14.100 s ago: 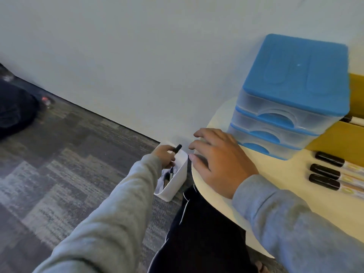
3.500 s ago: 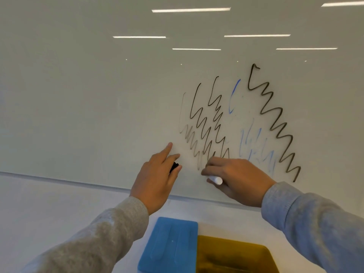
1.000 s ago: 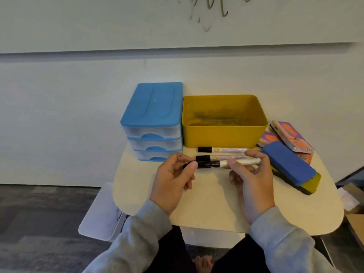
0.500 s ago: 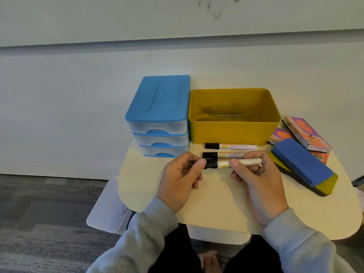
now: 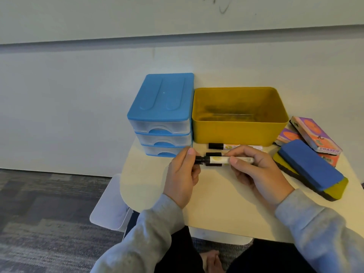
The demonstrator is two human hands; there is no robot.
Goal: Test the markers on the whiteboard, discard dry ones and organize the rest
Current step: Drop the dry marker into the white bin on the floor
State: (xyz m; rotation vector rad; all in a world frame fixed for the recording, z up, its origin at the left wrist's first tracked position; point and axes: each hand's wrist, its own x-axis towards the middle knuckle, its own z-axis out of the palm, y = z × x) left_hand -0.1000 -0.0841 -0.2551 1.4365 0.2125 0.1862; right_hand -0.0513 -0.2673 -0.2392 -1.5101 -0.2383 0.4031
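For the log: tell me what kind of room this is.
Probably an office or classroom. A whiteboard with marker scribbles runs along the wall, grey patterned carpet tiles cover the floor, and the small table holds whiteboard erasers and a blue drawer unit.

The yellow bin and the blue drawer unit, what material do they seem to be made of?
The yellow bin looks like opaque moulded plastic with a matte finish: rounded corners and an even rim. The blue drawer unit also looks plastic: a smooth, opaque blue top with moulded grooves, and translucent, slightly frosted drawer fronts.
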